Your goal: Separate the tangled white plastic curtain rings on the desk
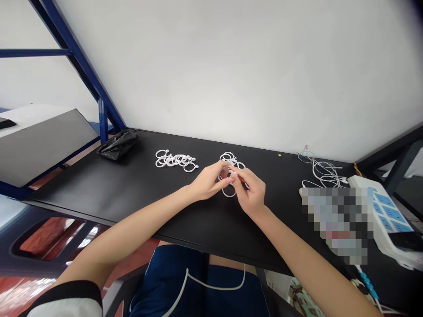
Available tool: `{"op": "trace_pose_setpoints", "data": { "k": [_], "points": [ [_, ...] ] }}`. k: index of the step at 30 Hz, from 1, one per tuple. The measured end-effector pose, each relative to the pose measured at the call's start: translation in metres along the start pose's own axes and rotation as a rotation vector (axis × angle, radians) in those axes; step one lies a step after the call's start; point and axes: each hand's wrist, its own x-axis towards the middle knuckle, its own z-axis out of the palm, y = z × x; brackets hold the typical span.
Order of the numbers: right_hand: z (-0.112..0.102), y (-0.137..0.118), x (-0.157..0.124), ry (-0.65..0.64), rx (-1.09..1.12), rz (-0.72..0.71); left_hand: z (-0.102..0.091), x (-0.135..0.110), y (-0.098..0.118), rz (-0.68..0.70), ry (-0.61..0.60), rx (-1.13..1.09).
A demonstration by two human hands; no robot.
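Observation:
My left hand (pixel 211 180) and my right hand (pixel 249 189) meet over the middle of the black table, thumbs and fingertips pinched together on a white curtain ring (pixel 234 173). My fingers cover part of this ring. Behind and around them lie more white curtain rings (pixel 228 154), partly hidden by my hands. Just below my fingertips shows another ring's curve (pixel 228 196); I cannot tell whether it hangs or rests on the table. Further left, several white rings with small round eyelets (pixel 172 160) overlap in a loose heap.
A crumpled black plastic bag (pixel 119 144) lies at the table's back left. On the right are tangled white cables (pixel 325 174), a blurred-out object (pixel 337 224) and a white power strip (pixel 383 211). Blue metal framing (pixel 82 66) rises at left. A white cord (pixel 214 288) crosses my lap.

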Motion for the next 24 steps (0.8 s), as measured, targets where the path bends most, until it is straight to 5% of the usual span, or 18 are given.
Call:
{"op": "trace_pose_setpoints", "data": {
  "k": [8,14,24],
  "points": [
    [0.001,-0.004,0.000,-0.012,0.025,0.032,-0.002,-0.001,-0.006,0.097,0.200,0.008],
    [-0.003,-0.006,0.001,-0.223,0.095,0.074,0.000,0.000,0.006,0.000,0.177,-0.105],
    [-0.005,-0.004,0.000,-0.292,0.081,0.078,-0.004,0.001,0.016,-0.065,0.131,-0.099]
  ]
}}
